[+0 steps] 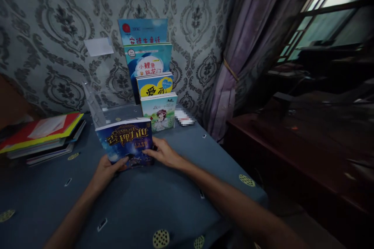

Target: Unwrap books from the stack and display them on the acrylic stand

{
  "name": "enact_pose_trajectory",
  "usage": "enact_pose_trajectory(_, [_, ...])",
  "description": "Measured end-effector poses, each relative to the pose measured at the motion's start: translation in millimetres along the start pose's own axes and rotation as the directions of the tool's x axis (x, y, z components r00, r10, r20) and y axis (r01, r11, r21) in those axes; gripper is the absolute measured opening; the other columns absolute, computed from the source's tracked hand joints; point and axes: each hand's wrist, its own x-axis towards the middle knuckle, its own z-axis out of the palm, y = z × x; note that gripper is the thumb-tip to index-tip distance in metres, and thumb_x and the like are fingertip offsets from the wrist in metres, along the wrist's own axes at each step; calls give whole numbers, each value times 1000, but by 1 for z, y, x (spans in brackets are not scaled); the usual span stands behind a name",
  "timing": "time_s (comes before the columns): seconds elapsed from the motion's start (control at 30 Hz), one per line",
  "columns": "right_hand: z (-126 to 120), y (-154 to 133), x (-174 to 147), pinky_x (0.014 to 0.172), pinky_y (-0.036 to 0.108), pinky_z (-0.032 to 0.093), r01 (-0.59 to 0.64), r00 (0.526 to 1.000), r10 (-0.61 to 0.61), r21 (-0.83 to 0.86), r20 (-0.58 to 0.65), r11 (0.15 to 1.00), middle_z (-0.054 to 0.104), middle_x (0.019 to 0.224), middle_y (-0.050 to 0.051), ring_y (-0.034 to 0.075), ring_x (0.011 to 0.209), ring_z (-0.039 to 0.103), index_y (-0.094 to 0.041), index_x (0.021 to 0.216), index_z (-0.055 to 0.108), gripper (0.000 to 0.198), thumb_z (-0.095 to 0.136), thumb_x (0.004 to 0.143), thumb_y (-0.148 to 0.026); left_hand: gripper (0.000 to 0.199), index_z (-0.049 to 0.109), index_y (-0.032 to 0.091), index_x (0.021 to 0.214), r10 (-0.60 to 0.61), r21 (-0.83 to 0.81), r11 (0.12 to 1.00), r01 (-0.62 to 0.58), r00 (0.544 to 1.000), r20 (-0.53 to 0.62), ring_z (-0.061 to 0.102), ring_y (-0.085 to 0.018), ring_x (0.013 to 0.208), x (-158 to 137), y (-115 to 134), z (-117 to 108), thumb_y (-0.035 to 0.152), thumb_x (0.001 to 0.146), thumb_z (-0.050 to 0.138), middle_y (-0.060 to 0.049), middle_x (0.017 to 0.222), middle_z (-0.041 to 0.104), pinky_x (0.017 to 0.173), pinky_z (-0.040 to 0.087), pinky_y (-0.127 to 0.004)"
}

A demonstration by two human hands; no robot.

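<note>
Fingers (150, 153) of left hand (108, 168) and right hand (166, 153) clamped on rectangular paper book (125, 140); oval-patterned cloth (140, 210) beneath.

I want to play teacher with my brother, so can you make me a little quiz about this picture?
1. Pick one: what is the main colour of the book held by the left hand and the right hand?
A) red
B) dark blue
C) yellow

2. True or false: the purple curtain hangs loose, with nothing tied round it.

3. Fill the gap: the pile with the red and yellow top lies on the blue cloth, on the ____ side of the picture.

Key:
1. B, dark blue
2. False: a band ties it
3. left
</note>
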Motion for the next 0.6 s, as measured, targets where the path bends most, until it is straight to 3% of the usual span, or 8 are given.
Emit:
enact_pose_trajectory(0.13, [-5, 0, 1, 74, 30, 51, 31, 999, -33, -57, -30, 998, 70, 89, 2, 20, 80, 63, -19, 106, 65, 27, 65, 92, -42, 54, 72, 18, 76, 11, 9, 1000, -11, 1000, -10, 70, -24, 78, 2, 5, 5, 63, 51, 88, -6, 87, 78, 71, 59, -33])
enact_pose_trajectory(0.27, [-11, -2, 2, 76, 30, 52, 62, 998, -61, -99, 16, 993, 70, 92, 1, 19, 84, 64, -21, 111, 65, 25, 63, 95, -40, 52, 72, 18, 73, 53, 98, 994, -52, 999, -9, 68, -24, 72, 3, 7, 4, 64, 55, 86, -4, 73, 74, 70, 58, -33])
enact_pose_trajectory(0.5, [-20, -7, 0, 80, 33, 55, 105, 992, -89, -198, 86, 975, 72, 99, 3, 20, 84, 65, -22, 115, 62, 23, 58, 98, -38, 46, 73, 20, 80, 124, 217, 965, -146, 986, 111, 71, -29, 89, 8, 3, -15, 63, 67, 80, -6, 79, 76, 75, 57, -34])
enact_pose_trajectory(0.6, [-25, -3, 2, 78, 33, 55, 81, 997, -75, -204, 36, 976, 70, 95, 4, 20, 84, 65, -20, 110, 63, 25, 56, 98, -41, 47, 70, 19, 85, 191, 214, 954, -211, 975, 110, 72, -27, 82, 16, 5, -14, 62, 69, 79, -7, 84, 76, 74, 58, -34])
